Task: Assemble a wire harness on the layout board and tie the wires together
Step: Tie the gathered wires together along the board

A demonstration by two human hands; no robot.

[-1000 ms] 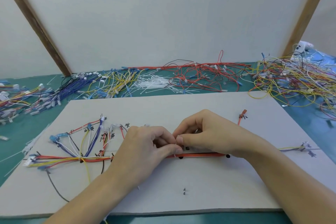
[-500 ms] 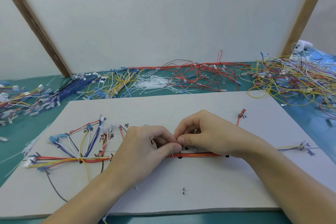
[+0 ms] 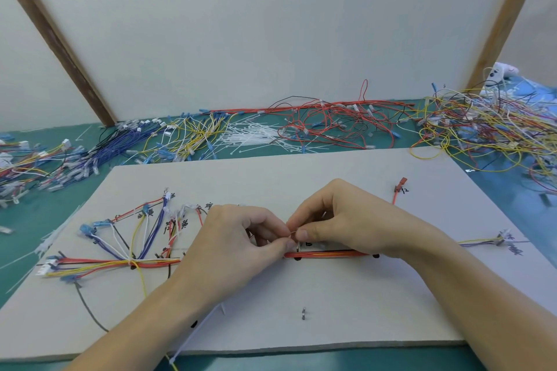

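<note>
Two hands meet at the middle of the board (image 3: 331, 295): the left hand (image 3: 238, 247) and right hand (image 3: 346, 220) both pinch a thin white tie (image 3: 297, 245), fingertips touching, just above the red wire bundle (image 3: 328, 255). That bundle lies flat along the board, fanning into coloured branches at the left. On the green desk (image 3: 36, 220) behind, loose wires (image 3: 482, 135) and spare ties (image 3: 256, 135) lie heaped.

Green table (image 3: 39, 220), grey layout board (image 3: 301, 286) flat on it, loose wire piles (image 3: 488, 132), white cable ties (image 3: 256, 135) behind.
</note>
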